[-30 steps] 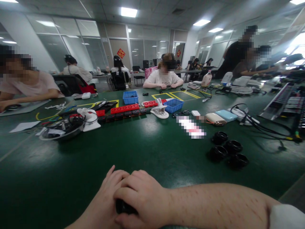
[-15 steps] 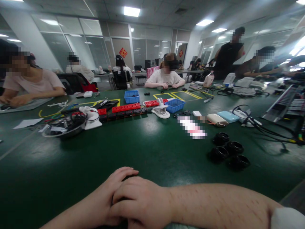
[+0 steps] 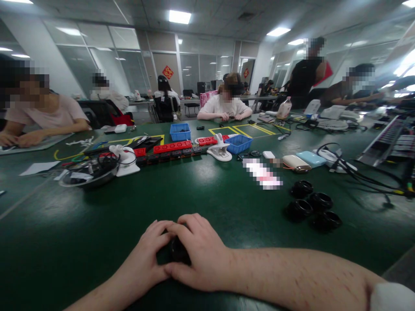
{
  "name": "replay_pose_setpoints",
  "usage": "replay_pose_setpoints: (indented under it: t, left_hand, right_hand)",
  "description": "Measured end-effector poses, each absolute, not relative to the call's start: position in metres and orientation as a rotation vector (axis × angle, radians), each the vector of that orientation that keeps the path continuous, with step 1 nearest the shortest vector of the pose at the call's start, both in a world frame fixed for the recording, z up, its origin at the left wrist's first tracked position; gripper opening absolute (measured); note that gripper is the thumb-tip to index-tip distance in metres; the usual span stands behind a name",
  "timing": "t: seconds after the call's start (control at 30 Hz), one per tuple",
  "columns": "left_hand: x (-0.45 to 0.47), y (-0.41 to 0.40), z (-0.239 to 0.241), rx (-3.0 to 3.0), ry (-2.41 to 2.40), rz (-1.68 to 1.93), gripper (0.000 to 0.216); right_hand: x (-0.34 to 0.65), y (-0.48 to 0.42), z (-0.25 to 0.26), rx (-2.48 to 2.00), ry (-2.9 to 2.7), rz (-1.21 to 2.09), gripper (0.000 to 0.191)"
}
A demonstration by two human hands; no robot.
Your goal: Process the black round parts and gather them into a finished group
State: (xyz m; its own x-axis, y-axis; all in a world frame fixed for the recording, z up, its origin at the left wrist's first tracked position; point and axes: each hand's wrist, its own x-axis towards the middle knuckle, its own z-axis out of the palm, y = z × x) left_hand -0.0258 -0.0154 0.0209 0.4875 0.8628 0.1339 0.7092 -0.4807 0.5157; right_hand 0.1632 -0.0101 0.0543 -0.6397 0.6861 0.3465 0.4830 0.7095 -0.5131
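Both my hands meet low in the middle of the green table point(image 3: 201, 194). A small black object point(image 3: 178, 251) sits between them, mostly hidden. My left hand point(image 3: 147, 255) curls round its left side, fingers bent over the top. My right hand point(image 3: 199, 255) wraps it from the right, fingers closed and touching the left fingertips. What the black object is I cannot make out. Several black rings point(image 3: 313, 206) lie in a cluster to the right, well beyond my right forearm.
A round tray of cables point(image 3: 89, 170), red power strips point(image 3: 171, 147), two blue bins point(image 3: 238, 142), white clamp stands point(image 3: 220, 151), phones and power banks point(image 3: 300, 162) lie across the middle. Cables point(image 3: 363, 172) trail at right. Other people sit around the far and left edges.
My hands have slid forward on the table and parted a little, so the black object shows between them again; half a second ago the right hand lay over the left and hid it.
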Motion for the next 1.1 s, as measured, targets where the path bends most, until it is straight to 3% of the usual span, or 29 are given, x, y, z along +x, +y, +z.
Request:
replay_pose_setpoints:
  t: [0.07,0.23,0.47,0.63,0.97,1.1]
  left_hand:
    - [-0.024,-0.017,0.023,2.331,1.366,0.519,0.037]
    - [-0.02,-0.02,0.025,2.296,1.41,0.574,0.038]
    - [-0.018,-0.02,0.027,2.328,1.441,0.568,0.033]
    - [-0.018,-0.019,0.027,2.36,1.513,0.547,0.03]
    - [-0.031,-0.009,0.019,2.3,1.741,0.577,0.029]
    - [-0.034,-0.006,0.019,2.266,1.776,0.55,0.032]
  right_hand:
    - [0.163,-0.008,0.055,-0.921,-2.402,0.537,0.058]
    - [0.162,0.0,0.052,-0.819,-2.418,0.608,0.038]
    - [0.166,-0.001,0.051,-0.627,-2.209,0.653,0.045]
    - [0.168,0.001,0.047,-0.573,-2.039,0.681,0.04]
    - [0.168,0.033,0.038,-0.826,-1.883,0.808,0.022]
    - [0.166,0.042,0.031,-0.949,-1.837,0.866,0.028]
